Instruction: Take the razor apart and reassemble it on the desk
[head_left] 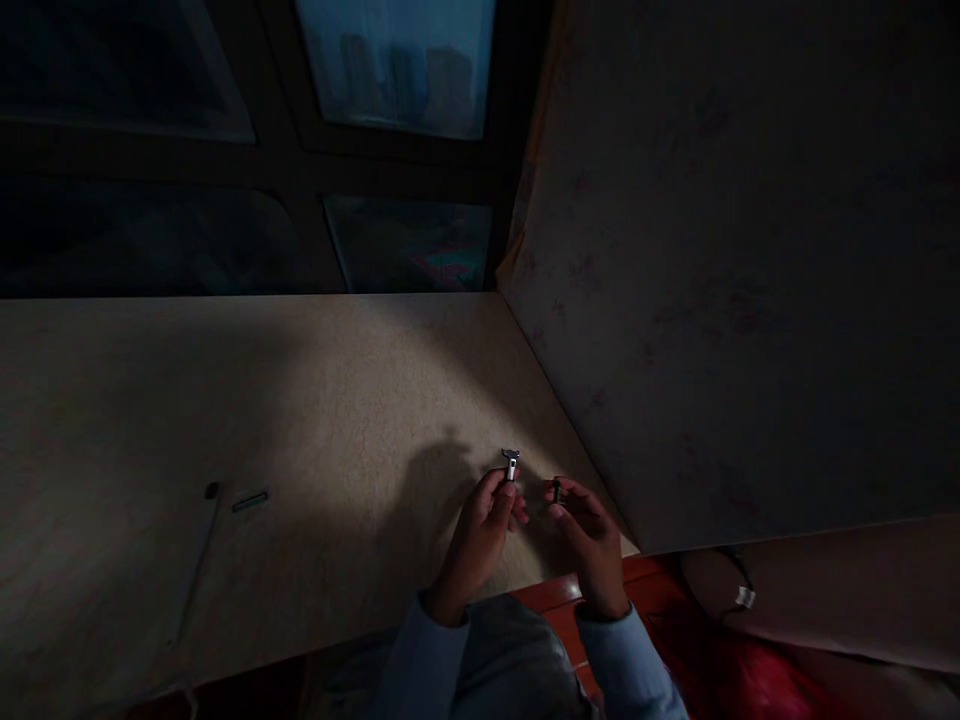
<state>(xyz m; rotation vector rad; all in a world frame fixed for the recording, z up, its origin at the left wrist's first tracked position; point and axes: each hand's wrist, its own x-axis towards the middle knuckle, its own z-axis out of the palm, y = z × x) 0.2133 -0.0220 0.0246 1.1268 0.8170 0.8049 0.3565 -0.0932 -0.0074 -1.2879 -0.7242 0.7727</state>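
My left hand (480, 535) is closed around a small silver metal piece (511, 464) that sticks up above the fingertips. My right hand (589, 535) pinches a tiny dark part (556, 490) between thumb and fingers. The two hands are close together, a short gap between them, just above the near edge of a pale stone-like ledge (300, 400). Both wrists wear light blue sleeves.
A small dark bit (212, 490) and a thin grey bar (250, 500) lie on the ledge at the left. A wall (735, 280) rises on the right, dark windows (397, 70) behind. Red material (750, 680) and a white-tagged cord (744, 596) lie at lower right.
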